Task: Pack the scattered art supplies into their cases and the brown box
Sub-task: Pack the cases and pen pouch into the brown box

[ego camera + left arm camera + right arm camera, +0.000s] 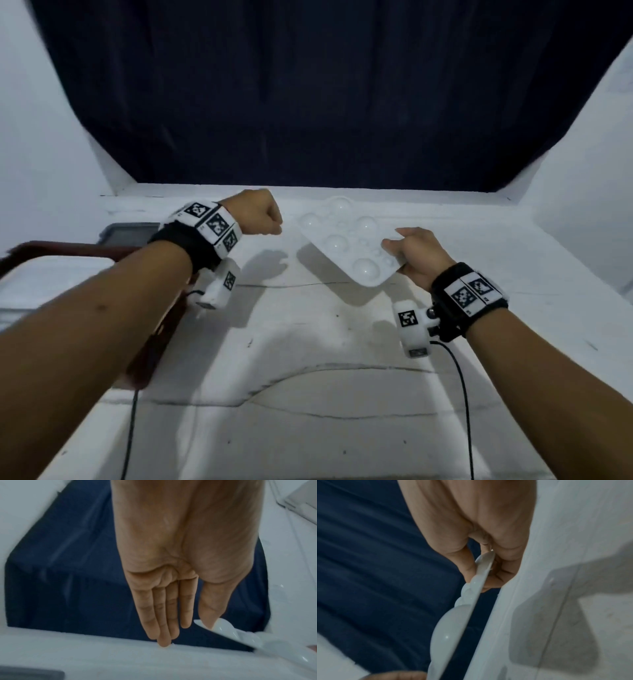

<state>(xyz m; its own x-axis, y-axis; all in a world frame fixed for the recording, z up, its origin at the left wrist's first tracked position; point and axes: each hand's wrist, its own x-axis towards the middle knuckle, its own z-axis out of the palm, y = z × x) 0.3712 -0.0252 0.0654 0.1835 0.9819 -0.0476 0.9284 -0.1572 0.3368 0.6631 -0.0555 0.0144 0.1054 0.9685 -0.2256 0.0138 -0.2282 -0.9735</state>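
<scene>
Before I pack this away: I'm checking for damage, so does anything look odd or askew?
The white paint palette is upside down, domes facing up, held tilted off the table by the right hand. No cracks or spills visible.

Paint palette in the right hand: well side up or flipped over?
Flipped over: the paint palette shows its wells as bulging domes on top, pinched at one corner by the right hand, clear of the table.

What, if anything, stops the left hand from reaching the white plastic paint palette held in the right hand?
Nothing visible, so probably yes. The left hand hangs empty, fingers straight, close beside the white plastic paint palette, with only open air between them. The right hand pinches the opposite corner.
</scene>
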